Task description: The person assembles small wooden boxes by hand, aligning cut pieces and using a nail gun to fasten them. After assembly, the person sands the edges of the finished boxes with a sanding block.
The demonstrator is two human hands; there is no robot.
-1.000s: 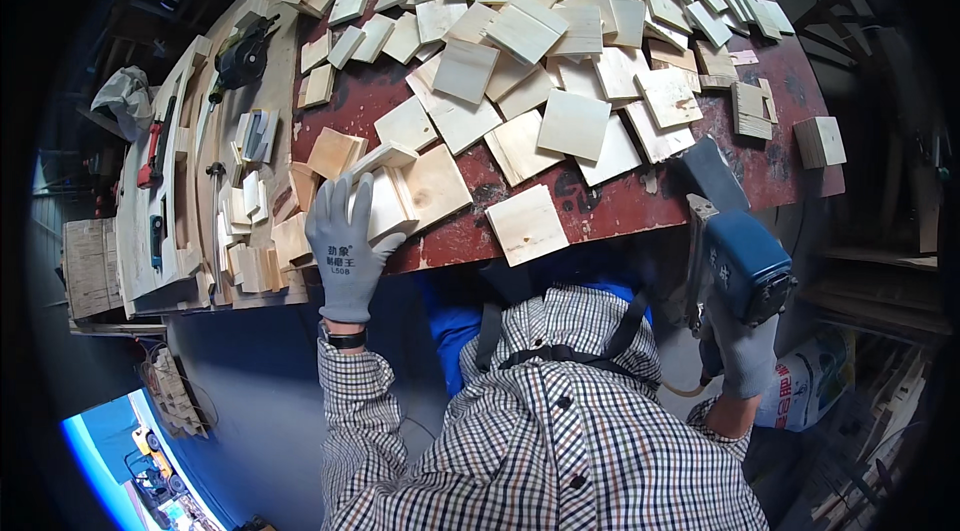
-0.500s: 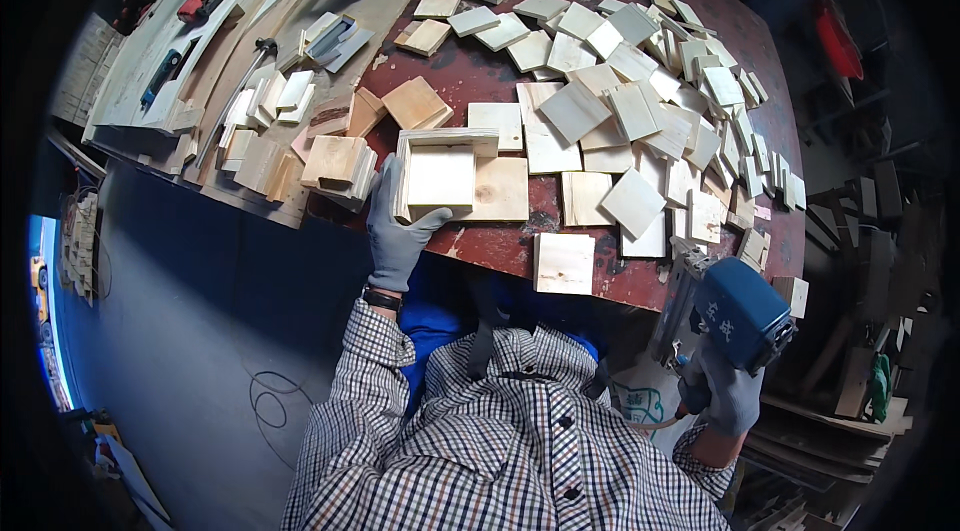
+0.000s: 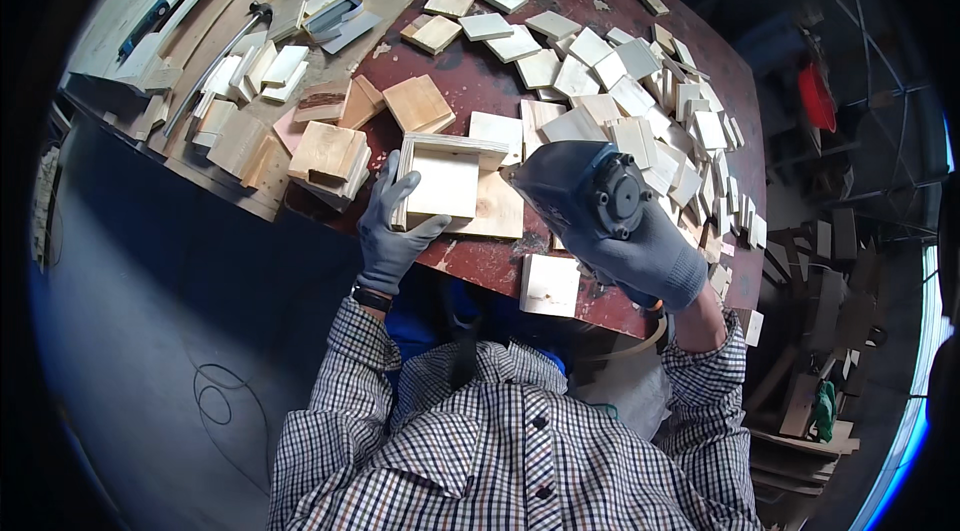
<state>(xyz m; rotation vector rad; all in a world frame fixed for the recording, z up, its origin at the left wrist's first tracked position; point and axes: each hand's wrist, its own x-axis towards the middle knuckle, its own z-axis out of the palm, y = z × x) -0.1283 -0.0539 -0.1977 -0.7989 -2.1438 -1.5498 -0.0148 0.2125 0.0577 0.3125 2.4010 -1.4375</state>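
Squarely under the gloved left hand (image 3: 393, 231): pale, shallow, open-topped wooden box (image 3: 443, 181).

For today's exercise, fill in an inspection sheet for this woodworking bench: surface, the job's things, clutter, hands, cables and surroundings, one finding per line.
Surface: dark red round table, scuffed and dusty.
Job's things: shallow wooden box near the front edge; blue power tool at its right side.
Clutter: many small wooden squares spread over the right half; stacked wooden blocks to the left.
Hands: gloved left hand grips the box's left side; gloved right hand holds the power tool.
Cables: nothing seen.
Surroundings: side bench with hand tools at left; scrap wood on the floor at right.
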